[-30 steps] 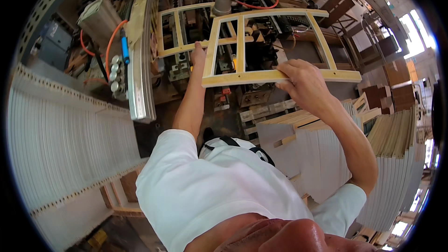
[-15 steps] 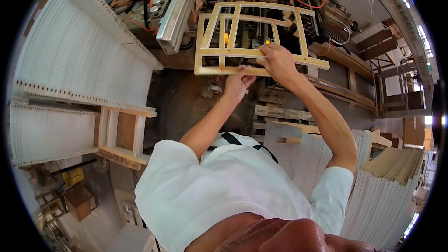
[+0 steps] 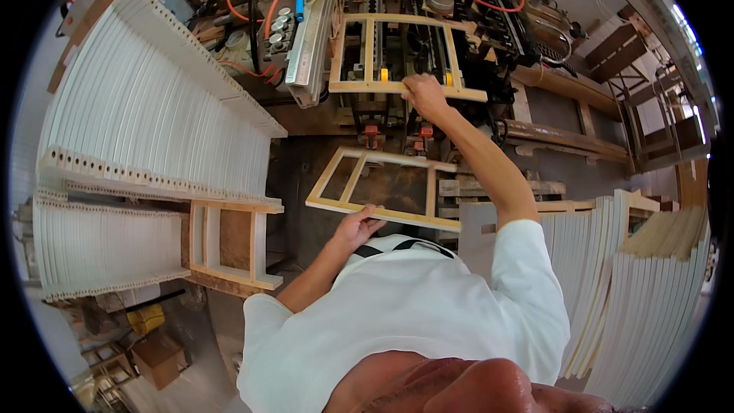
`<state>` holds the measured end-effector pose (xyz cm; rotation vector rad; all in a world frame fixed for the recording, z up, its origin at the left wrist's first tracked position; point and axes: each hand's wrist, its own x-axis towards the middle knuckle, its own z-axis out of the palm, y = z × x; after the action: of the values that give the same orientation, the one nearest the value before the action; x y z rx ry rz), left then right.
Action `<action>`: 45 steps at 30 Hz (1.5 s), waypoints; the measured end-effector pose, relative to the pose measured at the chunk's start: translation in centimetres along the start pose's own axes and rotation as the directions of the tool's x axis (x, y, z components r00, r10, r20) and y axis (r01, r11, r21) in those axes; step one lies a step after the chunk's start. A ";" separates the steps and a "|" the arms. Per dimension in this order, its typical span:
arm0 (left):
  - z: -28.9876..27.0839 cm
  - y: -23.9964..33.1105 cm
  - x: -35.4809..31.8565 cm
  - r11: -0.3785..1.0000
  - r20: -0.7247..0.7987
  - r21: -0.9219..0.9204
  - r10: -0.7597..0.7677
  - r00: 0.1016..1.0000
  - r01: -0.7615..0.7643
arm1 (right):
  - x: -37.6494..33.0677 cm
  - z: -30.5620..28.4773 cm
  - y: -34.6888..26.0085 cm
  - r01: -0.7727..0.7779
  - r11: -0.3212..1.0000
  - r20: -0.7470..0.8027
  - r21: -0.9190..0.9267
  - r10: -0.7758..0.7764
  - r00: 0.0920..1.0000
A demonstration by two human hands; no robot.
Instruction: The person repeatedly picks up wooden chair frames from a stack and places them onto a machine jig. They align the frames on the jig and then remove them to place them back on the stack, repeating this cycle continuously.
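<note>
My right hand (image 3: 425, 97) grips the near rail of a pale wooden frame (image 3: 363, 86), which lies over the machine's rails in front of me. Its fingers wrap round the wood from above. Closer to my body, my left hand (image 3: 361, 227) holds a second wooden frame (image 3: 430, 193) by its near rail, with the fingers partly hidden under it. This frame tilts in the air, apart from the first. Both have cross bars dividing them into openings. Between the two frames, red-topped fittings (image 3: 371, 131) show on the machine's near end.
Tall rows of stacked white frames (image 3: 153, 122) stand at my left, with a wooden-edged frame (image 3: 252, 248) at their end. More white stacked panels (image 3: 596, 260) stand at my right near a pallet (image 3: 505, 186). A metal beam (image 3: 313, 61) borders the machine's left side.
The two frames, overlapping before, are now apart. My left hand has drawn one back toward my body. The other has shifted left and lies over the machine under my right hand.
</note>
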<state>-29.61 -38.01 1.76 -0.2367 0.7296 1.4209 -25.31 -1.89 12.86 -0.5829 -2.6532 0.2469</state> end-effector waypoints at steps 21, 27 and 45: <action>-11.5 -2.0 -0.1 0.973 -0.464 -0.026 0.192 0.865 -0.230 | 12.1 0.5 9.0 0.186 0.902 0.117 -0.389 -0.152 0.982; -13.3 -3.9 0.6 0.918 -0.570 -0.194 0.181 0.801 -0.345 | 16.9 0.7 11.8 0.284 0.801 0.143 -0.527 -0.246 0.959; -14.4 -7.9 -1.8 0.772 -0.798 -0.150 0.275 0.537 -0.618 | 22.6 1.5 15.9 0.323 0.762 0.240 -0.562 -0.223 0.945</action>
<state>-26.64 -48.93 -10.29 -1.1013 1.2122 2.0215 -38.88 22.04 15.43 -0.3440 -2.9137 -0.6890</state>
